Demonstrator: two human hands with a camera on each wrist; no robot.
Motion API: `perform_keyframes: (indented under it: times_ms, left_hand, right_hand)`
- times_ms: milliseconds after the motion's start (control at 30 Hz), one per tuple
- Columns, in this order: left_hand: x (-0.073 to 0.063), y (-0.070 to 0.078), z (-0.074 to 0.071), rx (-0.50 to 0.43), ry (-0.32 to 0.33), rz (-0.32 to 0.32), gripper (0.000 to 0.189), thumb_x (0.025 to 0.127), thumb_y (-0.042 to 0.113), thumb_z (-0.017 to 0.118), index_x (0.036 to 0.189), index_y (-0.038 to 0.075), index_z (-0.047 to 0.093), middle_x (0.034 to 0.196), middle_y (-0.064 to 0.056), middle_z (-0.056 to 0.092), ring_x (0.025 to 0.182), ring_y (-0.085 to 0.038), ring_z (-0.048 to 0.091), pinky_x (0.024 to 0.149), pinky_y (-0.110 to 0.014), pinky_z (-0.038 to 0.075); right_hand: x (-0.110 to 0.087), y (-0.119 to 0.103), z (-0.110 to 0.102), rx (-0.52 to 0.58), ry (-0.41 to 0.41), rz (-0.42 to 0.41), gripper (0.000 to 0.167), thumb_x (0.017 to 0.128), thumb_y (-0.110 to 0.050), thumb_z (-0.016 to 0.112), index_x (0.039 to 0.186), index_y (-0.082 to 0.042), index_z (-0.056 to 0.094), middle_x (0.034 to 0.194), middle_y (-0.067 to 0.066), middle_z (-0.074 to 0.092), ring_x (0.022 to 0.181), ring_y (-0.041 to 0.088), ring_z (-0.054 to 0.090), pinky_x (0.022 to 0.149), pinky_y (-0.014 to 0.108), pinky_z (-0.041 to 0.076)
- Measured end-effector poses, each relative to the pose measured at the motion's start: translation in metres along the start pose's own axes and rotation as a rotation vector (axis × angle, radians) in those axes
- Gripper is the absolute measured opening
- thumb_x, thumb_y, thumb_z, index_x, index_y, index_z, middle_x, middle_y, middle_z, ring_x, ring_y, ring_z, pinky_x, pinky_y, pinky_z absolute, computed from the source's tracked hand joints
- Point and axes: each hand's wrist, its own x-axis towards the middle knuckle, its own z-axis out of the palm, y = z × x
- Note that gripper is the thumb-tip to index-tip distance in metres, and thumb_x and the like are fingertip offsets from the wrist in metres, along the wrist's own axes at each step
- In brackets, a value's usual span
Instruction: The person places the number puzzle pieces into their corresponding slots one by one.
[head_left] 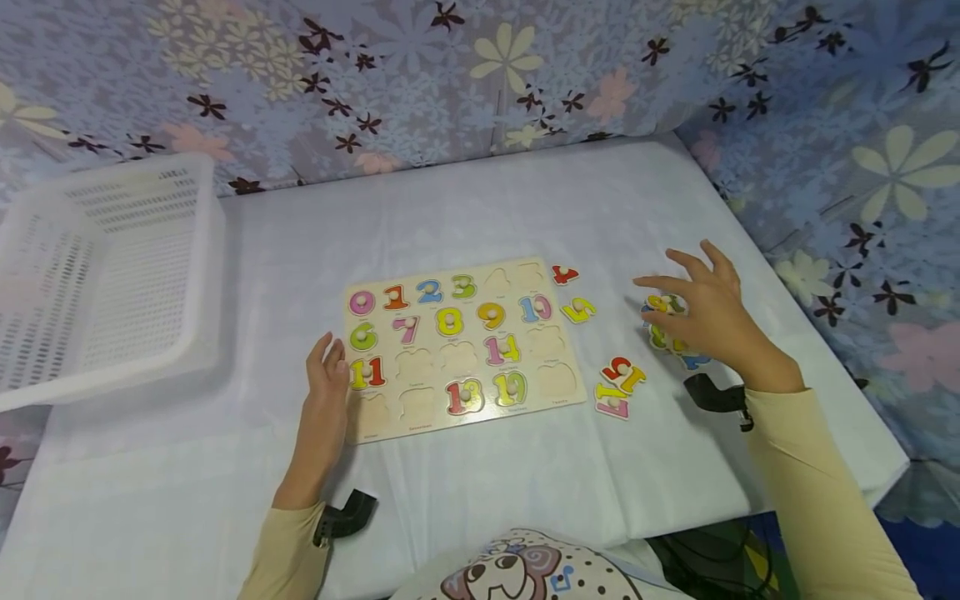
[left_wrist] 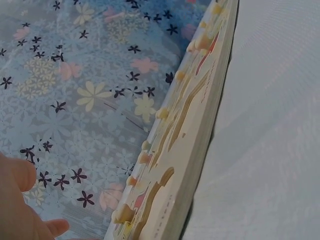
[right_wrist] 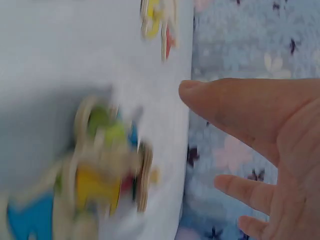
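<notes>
A wooden number puzzle board (head_left: 540,398) lies on the white-covered table, with several knobbed number pieces in its recesses and other recesses bare. My left hand (head_left: 327,408) rests by the board's left edge, fingers fairly straight. In the left wrist view, its fingertips (left_wrist: 25,172) show beside the board (left_wrist: 170,200). Over a heap of number pieces (head_left: 663,304) my right hand (head_left: 705,312) hovers with spread fingers, holding nothing. The right wrist view shows that heap blurred, apart from the thumb (right_wrist: 210,97). Between board and heap lie a red 4 (head_left: 565,274) and a yellow-green 5 (head_left: 579,311).
Two more loose pieces, a red-and-yellow one (head_left: 622,375) and a yellow-and-pink one (head_left: 612,406), lie right of the board. A white plastic basket (head_left: 202,275) stands at the left. Flowered cloth (head_left: 450,100) hangs behind the table and along its right side.
</notes>
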Motion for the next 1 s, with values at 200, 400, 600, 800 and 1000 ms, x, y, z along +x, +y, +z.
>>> perform_keyframes:
  times_ms: [200,400,600,800,1000]
  left_hand:
    - [-0.002,0.0,-0.002,0.002,0.004,0.003,0.06,0.105,0.04,0.029,0.155,0.02,0.001,0.16,-0.002,0.015,0.144,-0.019,0.017,0.115,-0.044,0.014]
    - [-0.002,-0.001,-0.002,-0.011,0.005,-0.005,0.059,0.106,0.039,0.029,0.155,0.021,0.001,0.16,-0.001,0.015,0.144,-0.018,0.016,0.115,-0.044,0.014]
    - [-0.001,0.0,-0.002,-0.019,0.002,-0.009,0.059,0.106,0.039,0.029,0.155,0.021,0.001,0.16,-0.001,0.015,0.144,-0.017,0.016,0.115,-0.043,0.014]
    - [0.0,0.0,-0.001,-0.009,0.002,-0.004,0.059,0.106,0.039,0.029,0.155,0.02,0.002,0.16,-0.002,0.015,0.144,-0.018,0.016,0.115,-0.043,0.014]
    - [0.001,-0.002,0.002,0.001,0.005,0.007,0.059,0.106,0.04,0.03,0.155,0.019,0.003,0.16,-0.003,0.015,0.144,-0.02,0.017,0.115,-0.046,0.015]
  right_hand:
    - [-0.017,0.018,-0.009,-0.015,0.011,0.095,0.044,0.08,-0.017,0.08,0.12,-0.004,0.066,0.144,0.034,0.031,0.141,0.048,-0.004,0.103,0.07,-0.008]
    - [-0.028,0.028,-0.016,-0.048,0.002,0.155,0.045,0.08,-0.017,0.08,0.12,-0.002,0.064,0.144,0.035,0.029,0.141,0.049,-0.006,0.103,0.071,-0.008]
    - [-0.032,0.028,-0.011,-0.057,0.004,0.147,0.044,0.078,-0.016,0.081,0.118,-0.003,0.066,0.142,0.036,0.032,0.14,0.05,-0.004,0.103,0.072,-0.006]
    - [-0.017,0.008,0.007,0.006,0.003,0.034,0.039,0.079,-0.013,0.08,0.115,-0.005,0.07,0.14,0.033,0.038,0.14,0.05,0.003,0.105,0.071,-0.002]
    - [0.015,-0.014,0.028,-0.014,-0.041,-0.173,0.039,0.079,0.0,0.075,0.116,-0.012,0.071,0.139,0.028,0.043,0.14,0.049,0.01,0.108,0.066,0.005]
